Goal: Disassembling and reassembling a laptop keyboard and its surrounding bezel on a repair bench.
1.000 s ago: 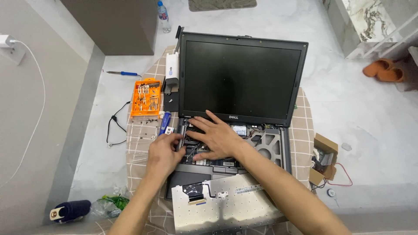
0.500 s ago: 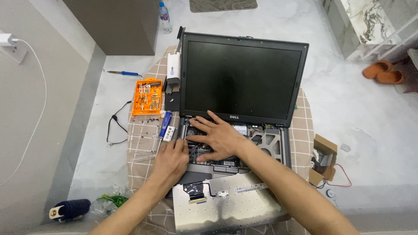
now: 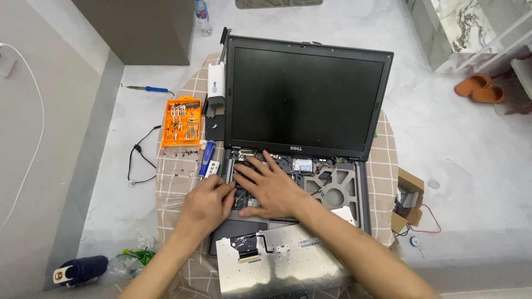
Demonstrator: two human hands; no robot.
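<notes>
While the right hand [image 3: 271, 185] lies flat with spread fingers on the opened laptop [image 3: 299, 166], just below its screen, the left hand [image 3: 208, 205] pinches closed at the left edge on something I cannot tell, so small, gentle pulling seems wise.

Both hands rest inside the opened laptop base [image 3: 332, 188]: the left hand [image 3: 208, 205] just left of the right hand [image 3: 271, 188], whose fingers [image 3: 246, 166] point toward the screen [image 3: 305, 97] behind them. The detached keyboard [image 3: 282, 260] lies before the wrists. Left of the fingers lie the screwdriver [image 3: 206, 155] and, beyond it, the bit case [image 3: 181, 122].
</notes>
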